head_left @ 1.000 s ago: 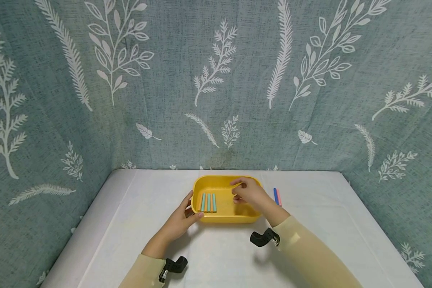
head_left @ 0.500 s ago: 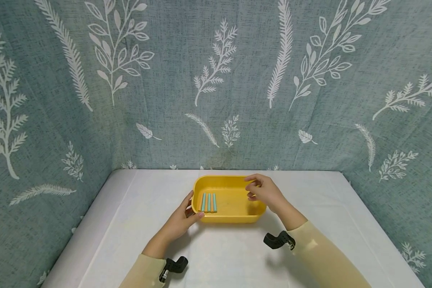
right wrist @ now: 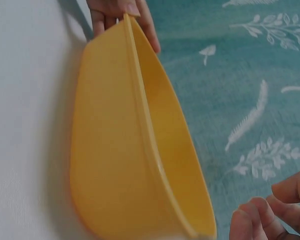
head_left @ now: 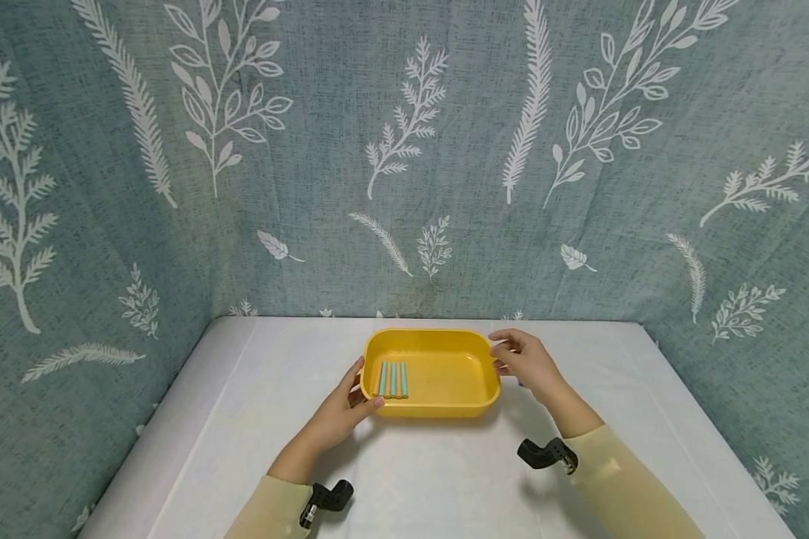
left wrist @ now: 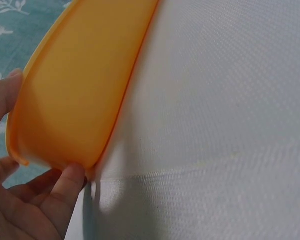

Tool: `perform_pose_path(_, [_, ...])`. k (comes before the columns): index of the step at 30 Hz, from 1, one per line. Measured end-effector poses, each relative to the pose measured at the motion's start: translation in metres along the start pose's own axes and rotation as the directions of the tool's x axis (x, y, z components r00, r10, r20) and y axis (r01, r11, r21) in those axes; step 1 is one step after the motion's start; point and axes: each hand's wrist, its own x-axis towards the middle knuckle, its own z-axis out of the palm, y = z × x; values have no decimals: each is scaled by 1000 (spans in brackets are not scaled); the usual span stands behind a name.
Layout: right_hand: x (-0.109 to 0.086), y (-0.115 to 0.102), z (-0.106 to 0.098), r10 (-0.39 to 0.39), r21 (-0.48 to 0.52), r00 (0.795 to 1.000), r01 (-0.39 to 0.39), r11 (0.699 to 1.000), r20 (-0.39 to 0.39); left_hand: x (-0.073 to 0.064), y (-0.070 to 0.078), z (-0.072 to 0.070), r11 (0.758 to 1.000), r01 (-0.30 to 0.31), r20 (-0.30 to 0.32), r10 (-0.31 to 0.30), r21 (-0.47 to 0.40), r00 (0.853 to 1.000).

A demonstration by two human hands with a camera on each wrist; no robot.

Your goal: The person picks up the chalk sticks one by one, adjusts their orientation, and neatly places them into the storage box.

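Note:
A yellow tray (head_left: 452, 374) stands on the white table. Along its left inside end lies a row of several thin orange and teal sticks (head_left: 404, 380), chalk-like in look. My left hand (head_left: 337, 412) grips the tray's left end, thumb at the near corner; the left wrist view shows its fingers (left wrist: 65, 192) around that end. By the tray's right end is my right hand (head_left: 526, 364), its fingers loosely bent. In the right wrist view no object shows between those fingers (right wrist: 257, 212). A small bit of blue stick (head_left: 520, 384) peeks out under the right hand; the rest is hidden.
White cloth (head_left: 418, 479) covers the table around the tray. Behind and on both sides rises a blue-green fabric (head_left: 323, 224) with white leaf prints. A black camera mount (head_left: 546, 454) sits on each wrist.
My right hand has moved right, from over the tray's inside to beyond its right end. It now covers most of the blue and pink sticks seen there earlier. The left hand stays put.

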Motion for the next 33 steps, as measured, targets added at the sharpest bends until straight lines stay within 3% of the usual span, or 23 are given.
perform_pose_path(11, [2, 20, -25, -12, -11, 998, 11, 1000, -59, 0, -3, 2, 999, 11, -24, -10, 37, 1000])
perform_pose_path(23, [17, 46, -43, 56, -45, 995, -60, 997, -86, 1, -2, 4, 998, -9, -48, 12, 56, 999])
perform_pose_path(33, [24, 62, -50, 105, -88, 991, -112, 990, -80, 1, 2, 6, 997, 20, -60, -15, 72, 998])
